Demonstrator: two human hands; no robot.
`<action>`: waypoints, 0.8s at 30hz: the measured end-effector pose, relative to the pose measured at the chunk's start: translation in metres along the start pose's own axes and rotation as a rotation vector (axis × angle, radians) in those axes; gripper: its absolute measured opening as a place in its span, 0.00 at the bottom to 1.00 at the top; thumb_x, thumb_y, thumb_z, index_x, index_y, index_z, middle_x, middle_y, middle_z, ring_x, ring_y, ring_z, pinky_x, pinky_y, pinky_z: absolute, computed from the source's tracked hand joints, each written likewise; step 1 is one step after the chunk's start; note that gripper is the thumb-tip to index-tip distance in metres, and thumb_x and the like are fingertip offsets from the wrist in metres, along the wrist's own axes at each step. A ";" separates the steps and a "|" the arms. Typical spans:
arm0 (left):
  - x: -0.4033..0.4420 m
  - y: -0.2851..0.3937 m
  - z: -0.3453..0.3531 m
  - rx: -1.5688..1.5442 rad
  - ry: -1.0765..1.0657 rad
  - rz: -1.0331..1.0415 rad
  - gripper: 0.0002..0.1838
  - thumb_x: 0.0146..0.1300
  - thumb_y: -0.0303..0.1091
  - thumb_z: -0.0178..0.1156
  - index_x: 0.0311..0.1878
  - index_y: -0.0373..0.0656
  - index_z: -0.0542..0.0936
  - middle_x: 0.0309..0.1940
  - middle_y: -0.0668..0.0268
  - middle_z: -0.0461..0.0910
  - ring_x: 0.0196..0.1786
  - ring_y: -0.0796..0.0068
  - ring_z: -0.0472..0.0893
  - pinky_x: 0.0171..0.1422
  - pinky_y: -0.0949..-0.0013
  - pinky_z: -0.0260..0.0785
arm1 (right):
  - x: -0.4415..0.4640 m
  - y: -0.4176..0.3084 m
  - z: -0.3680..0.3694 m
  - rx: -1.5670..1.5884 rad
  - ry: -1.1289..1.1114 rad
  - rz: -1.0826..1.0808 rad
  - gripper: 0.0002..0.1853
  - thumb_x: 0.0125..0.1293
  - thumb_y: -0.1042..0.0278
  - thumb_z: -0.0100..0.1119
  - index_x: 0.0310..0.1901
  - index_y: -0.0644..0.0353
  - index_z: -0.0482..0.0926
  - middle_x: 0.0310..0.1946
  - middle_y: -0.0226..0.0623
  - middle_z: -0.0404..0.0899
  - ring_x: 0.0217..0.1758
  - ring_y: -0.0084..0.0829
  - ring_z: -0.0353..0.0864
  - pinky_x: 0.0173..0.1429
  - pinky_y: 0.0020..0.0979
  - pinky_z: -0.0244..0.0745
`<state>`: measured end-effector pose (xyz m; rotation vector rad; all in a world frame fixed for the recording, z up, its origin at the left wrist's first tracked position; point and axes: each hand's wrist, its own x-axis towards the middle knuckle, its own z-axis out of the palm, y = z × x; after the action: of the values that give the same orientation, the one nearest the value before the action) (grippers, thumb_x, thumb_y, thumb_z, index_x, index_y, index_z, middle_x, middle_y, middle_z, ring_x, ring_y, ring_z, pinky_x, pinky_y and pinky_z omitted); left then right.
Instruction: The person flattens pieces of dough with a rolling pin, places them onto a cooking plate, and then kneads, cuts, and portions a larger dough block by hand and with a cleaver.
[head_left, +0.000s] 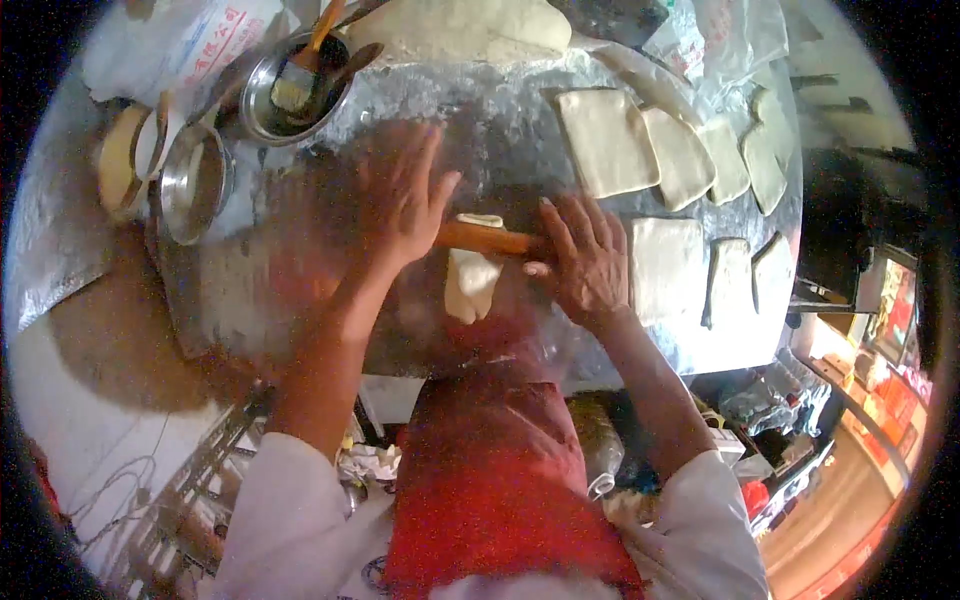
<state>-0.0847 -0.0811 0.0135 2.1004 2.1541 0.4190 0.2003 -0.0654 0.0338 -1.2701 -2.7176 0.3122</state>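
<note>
Near the middle of the bench's [255, 335] near edge, the dough strip [468, 300] lies under the rolling pin [490, 239]. Left hand [403, 205] and right hand [583, 255] are open, not clasping, at its ends. Uneven palm pressure could maybe skew the pin and stretch one side thinner.

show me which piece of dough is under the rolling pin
The small strip of dough between the left hand and right hand: the rolling pin crosses it, while the flat dough sheets further right lie clear.
</note>
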 end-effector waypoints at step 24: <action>-0.167 0.039 -0.043 -0.272 0.136 0.187 0.32 0.65 0.50 0.68 0.67 0.44 0.76 0.68 0.55 0.71 0.72 0.49 0.69 0.79 0.38 0.51 | -0.057 -0.026 -0.013 0.086 -0.029 0.142 0.30 0.67 0.55 0.63 0.70 0.52 0.73 0.58 0.43 0.79 0.62 0.47 0.78 0.62 0.51 0.71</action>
<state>-0.0517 -0.2513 0.0455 2.1757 1.8435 0.8433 0.2201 -0.1237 0.0513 -1.4473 -2.6118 0.4607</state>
